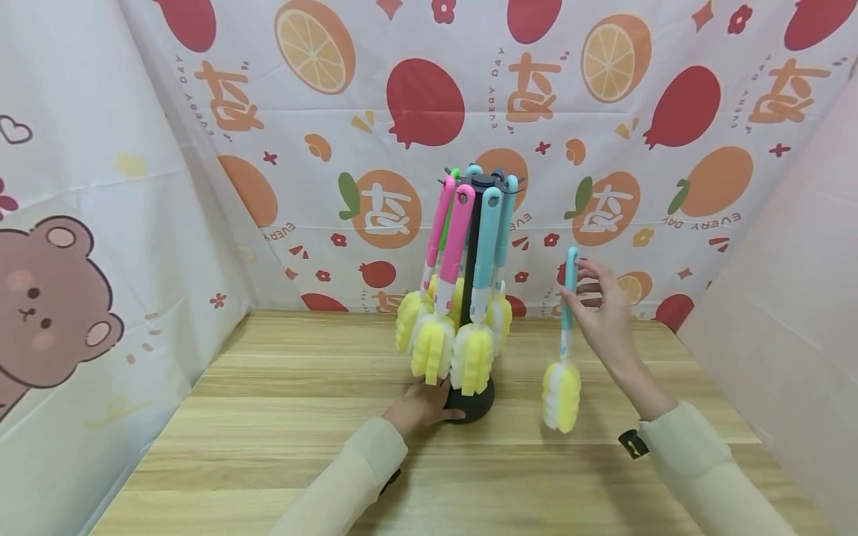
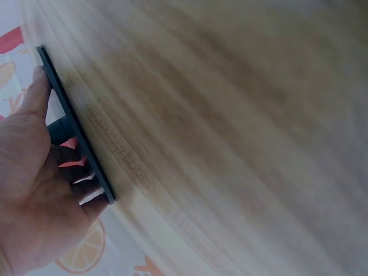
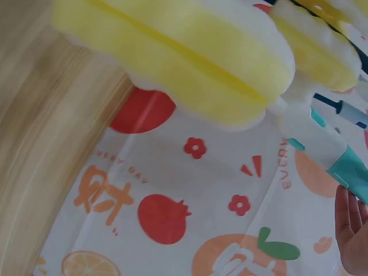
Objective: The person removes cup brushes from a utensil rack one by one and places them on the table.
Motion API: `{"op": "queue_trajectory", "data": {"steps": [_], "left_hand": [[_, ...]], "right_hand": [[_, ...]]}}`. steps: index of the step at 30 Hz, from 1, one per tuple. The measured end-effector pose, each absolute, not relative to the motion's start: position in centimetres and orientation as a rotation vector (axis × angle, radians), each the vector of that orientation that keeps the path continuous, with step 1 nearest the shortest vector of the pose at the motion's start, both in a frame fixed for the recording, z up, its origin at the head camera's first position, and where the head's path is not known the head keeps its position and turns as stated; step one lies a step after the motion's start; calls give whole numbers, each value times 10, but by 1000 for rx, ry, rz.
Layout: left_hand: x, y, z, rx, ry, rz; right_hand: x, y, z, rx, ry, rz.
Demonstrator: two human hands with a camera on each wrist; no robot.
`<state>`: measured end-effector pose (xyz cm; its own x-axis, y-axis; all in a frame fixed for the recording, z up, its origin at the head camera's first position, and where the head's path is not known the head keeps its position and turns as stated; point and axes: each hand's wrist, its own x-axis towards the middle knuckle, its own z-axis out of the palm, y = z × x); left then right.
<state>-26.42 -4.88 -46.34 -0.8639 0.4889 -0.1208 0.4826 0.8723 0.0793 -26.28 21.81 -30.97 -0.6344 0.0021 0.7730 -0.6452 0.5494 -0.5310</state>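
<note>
A black rotating-style stand [image 1: 477, 406] holds several sponge bottle brushes, heads down, with pink handles [image 1: 458, 238] and teal handles [image 1: 485, 246]. Low at its round base [image 2: 77, 129], my left hand [image 1: 418, 406] grips the rim, thumb at one side and fingers across the other. To the right of the stand, my right hand [image 1: 606, 313] pinches a teal-handled bottle brush [image 1: 561, 394] near the top of its handle. That brush hangs upright, its yellow and white sponge head [image 3: 190, 57] downward. In the right wrist view only part of the right hand [image 3: 353, 230] shows.
Everything stands over a wooden table [image 1: 281, 417]. Behind it hangs a fruit-printed cloth [image 1: 429, 45], and a pale cloth with a bear print [image 1: 53, 298] covers the left side. Small hooks [image 1: 512, 191] ring the stand's top; a green handle [image 1: 445, 238] shows behind the pink ones.
</note>
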Motion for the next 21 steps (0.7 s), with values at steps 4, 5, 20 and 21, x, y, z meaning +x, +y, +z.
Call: {"op": "queue_trajectory", "data": {"steps": [4,5,20,21], "left_hand": [[-264,-48,-465,749,2899,101],[-265,-48,-465,748,2897,101],[-265,-49,-466,752,2898,129],[-265,-49,-465,753,2900,129]], "right_hand": [[-263,226,-316,499,-2096,1055],[-264,228,-318,496,-2110,1045],[-276,256,-344,422,-2308,924],[-277,258,-345,411,-2326,923]]}}
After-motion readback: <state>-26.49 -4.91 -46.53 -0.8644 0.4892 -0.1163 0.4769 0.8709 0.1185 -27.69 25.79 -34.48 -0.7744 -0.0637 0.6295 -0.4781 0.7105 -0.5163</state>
